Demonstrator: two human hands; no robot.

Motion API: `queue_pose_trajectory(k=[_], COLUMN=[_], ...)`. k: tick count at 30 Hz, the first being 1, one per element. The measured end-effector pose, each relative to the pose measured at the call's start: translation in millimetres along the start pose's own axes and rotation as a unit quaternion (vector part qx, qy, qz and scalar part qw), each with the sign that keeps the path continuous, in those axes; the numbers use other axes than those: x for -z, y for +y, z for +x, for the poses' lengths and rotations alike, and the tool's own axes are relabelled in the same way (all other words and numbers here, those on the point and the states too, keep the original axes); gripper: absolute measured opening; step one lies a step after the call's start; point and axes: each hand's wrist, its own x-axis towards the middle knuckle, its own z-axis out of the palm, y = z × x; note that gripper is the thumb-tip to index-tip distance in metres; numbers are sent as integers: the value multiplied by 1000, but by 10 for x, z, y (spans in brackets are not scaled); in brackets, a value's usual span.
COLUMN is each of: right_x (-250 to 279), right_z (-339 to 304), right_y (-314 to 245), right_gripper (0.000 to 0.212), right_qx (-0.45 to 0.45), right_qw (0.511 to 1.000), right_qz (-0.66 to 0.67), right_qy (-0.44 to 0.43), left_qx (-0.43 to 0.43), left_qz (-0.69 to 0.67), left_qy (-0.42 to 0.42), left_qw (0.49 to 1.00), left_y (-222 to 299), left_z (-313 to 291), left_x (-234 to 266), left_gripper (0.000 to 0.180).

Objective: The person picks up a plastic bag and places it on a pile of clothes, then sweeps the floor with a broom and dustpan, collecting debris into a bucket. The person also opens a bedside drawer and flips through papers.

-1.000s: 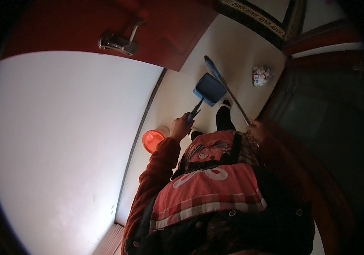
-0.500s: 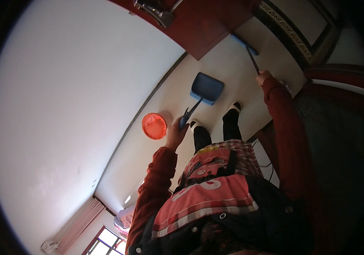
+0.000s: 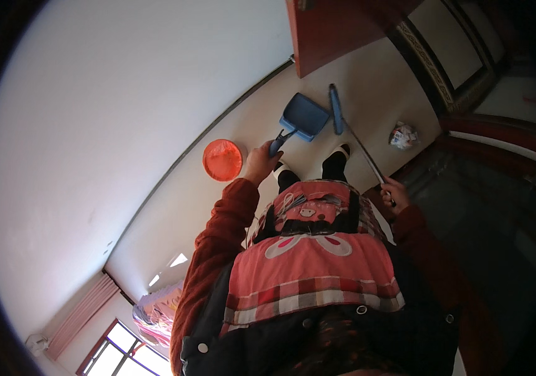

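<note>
My left hand (image 3: 260, 164) is closed round the handle of a blue dustpan (image 3: 305, 115), whose pan lies ahead of my feet. In my right hand (image 3: 394, 193) is the dark stick of a broom, its fingers wrapped about it near the end. The blue broom head (image 3: 335, 109) rests on the floor just right of the dustpan, close to its right edge but apart from it. Left of my left hand stands an orange-red bucket (image 3: 222, 160). I cannot make out any dirt in the pan.
A crumpled, pale plastic bundle (image 3: 403, 136) lies on the floor at the right. Ahead is a red door (image 3: 343, 34), with a white wall (image 3: 136, 94) along the left. A dark cabinet-like surface (image 3: 481, 207) borders the right side. Colourful bedding (image 3: 158, 310) shows at lower left.
My right hand has pulled back toward me, bringing the broom head from near the door to beside the dustpan. The plastic bundle, mostly hidden before by my right arm, now shows fully.
</note>
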Motion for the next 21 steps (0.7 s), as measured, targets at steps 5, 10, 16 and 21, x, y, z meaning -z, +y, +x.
queue_pose_trajectory(k=[5,10,16,21], right_x=[-360,-696,-1215,-1685], right_z=[163,442,842,1197], right_y=[-111,-307,-514,-841], right_gripper=[63,64,64,66], right_qx=[52,52,-1,-45], right_qw=[991,971,950,904], right_qz=[-119,-222,-311,-416], right_qy=[43,70,-7,-93], left_qx=[0,95,269,371], left_qz=[-65,-141,-227,-374], left_qy=[55,111,189,321], left_qw=[996,979,917,787], left_y=[-225,-291,27,286], left_z=[-609,-1407,-2488,-3309], left_x=[625,1067,1387,1226], left_gripper=[36,36,37,22])
